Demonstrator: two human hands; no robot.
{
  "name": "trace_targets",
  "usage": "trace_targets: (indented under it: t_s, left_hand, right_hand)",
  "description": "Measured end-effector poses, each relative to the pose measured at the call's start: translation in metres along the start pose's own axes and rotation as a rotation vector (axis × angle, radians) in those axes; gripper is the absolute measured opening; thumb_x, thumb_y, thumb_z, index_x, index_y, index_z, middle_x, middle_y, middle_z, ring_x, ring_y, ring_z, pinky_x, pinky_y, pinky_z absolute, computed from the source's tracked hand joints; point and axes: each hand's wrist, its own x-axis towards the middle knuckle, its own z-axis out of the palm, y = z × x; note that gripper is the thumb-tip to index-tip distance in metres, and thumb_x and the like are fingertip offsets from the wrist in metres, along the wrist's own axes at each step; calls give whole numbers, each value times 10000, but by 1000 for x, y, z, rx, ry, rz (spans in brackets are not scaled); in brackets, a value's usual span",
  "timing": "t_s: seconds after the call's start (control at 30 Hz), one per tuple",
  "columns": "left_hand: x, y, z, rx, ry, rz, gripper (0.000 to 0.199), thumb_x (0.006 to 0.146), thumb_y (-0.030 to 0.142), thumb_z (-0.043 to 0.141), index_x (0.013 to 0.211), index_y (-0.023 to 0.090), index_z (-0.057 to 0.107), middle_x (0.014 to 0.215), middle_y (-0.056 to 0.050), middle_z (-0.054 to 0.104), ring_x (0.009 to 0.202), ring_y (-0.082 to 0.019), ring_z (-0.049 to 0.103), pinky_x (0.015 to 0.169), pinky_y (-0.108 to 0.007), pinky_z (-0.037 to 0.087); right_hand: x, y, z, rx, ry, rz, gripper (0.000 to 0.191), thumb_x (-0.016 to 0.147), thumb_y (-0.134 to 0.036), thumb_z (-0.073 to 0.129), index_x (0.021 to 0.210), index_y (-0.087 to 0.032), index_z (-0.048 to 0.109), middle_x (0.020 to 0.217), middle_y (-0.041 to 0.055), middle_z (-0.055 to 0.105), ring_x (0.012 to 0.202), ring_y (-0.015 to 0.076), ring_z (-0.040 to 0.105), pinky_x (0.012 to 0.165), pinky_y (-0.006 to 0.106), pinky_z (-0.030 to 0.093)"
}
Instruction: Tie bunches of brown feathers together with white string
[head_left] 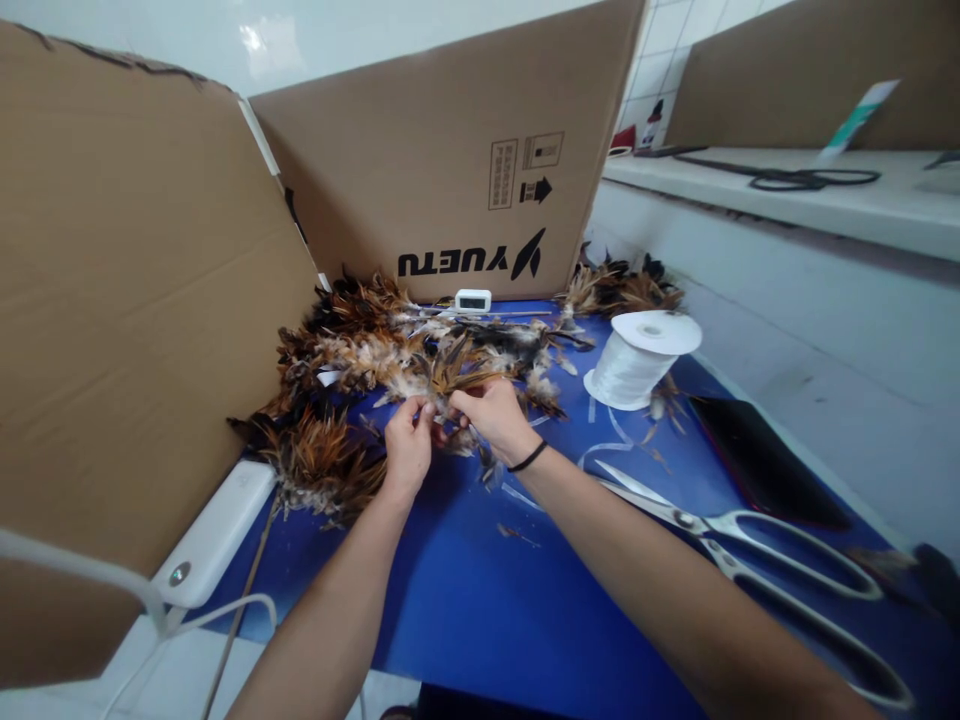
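Both hands meet over the middle of the blue table, at a small bunch of brown and white feathers. My left hand pinches the lower end of the bunch. Close beside it, my right hand, with a black band on the wrist, has its thumb and fingers closed on the same feathers. Loose feathers hang below the fingertips. A large heap of brown feathers lies behind and to the left, with another clump nearer on the left.
A spool of white ribbon, open scissors and a dark tablet-like device are on the right. A small white digital display stands at the back before a cardboard panel. A white power strip lies left.
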Motion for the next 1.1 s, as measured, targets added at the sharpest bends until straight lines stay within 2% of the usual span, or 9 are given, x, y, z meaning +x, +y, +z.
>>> trace_targets:
  t_s: [0.23,0.4,0.53,0.63,0.77,0.9,1.0,1.1]
  left_hand:
    - [0,-3,0,-34,-1,-1,208,821,388,542,740,197,558,466,30,540,416,-129,504,465,-215,396]
    - [1,-5,-1,-48,-18,4,193,811,372,563,750,189,575,498,26,539,418,-118,500,467,-213,403]
    - [2,-6,-1,-68,26,48,202,785,371,596,760,171,608,773,-31,590,489,-93,517,446,-203,420]
    - [4,-7,-1,-96,84,51,237,759,393,621,781,158,638,1014,-78,560,546,-82,533,427,-196,439]
    - [6,-6,-2,-121,99,51,273,773,421,594,809,153,634,1154,-100,494,561,-75,550,412,-202,461]
    - [7,0,-4,-159,134,48,265,773,408,595,808,147,614,1208,-109,454,584,-78,575,415,-202,468]
    - [8,6,-6,-195,162,36,235,762,376,603,790,143,601,1217,-108,444,589,-80,585,405,-203,458]
    - [10,12,-8,-231,171,22,228,746,363,613,743,138,579,1179,-94,470,605,-81,585,408,-186,447]
  right_hand:
    - [2,6,-2,-77,-25,-110,104,588,-176,513,485,-164,509,458,-23,521,395,69,408,385,192,298]
    - [3,7,-2,-130,0,-102,139,591,-188,528,457,-165,497,440,-24,503,402,68,396,391,188,288]
    - [3,6,-2,-147,-13,-103,117,595,-183,536,480,-162,532,461,-29,520,421,76,424,413,191,328]
    - [3,3,-4,-103,-85,-144,85,609,-180,546,602,-148,625,593,-4,624,514,103,522,504,210,420]
    - [6,-5,-15,-111,-104,-235,134,625,-202,587,717,-141,664,725,30,672,646,137,585,603,242,468]
    - [15,-12,-34,-211,-8,-282,109,640,-235,617,707,-155,649,682,23,650,598,125,554,577,247,451]
    - [21,-14,-49,-363,-33,-320,79,662,-217,610,698,-168,659,657,18,649,588,129,560,592,260,443]
    - [24,-10,-57,-606,-98,-336,78,674,-169,607,699,-192,677,674,17,668,639,154,593,627,272,437]
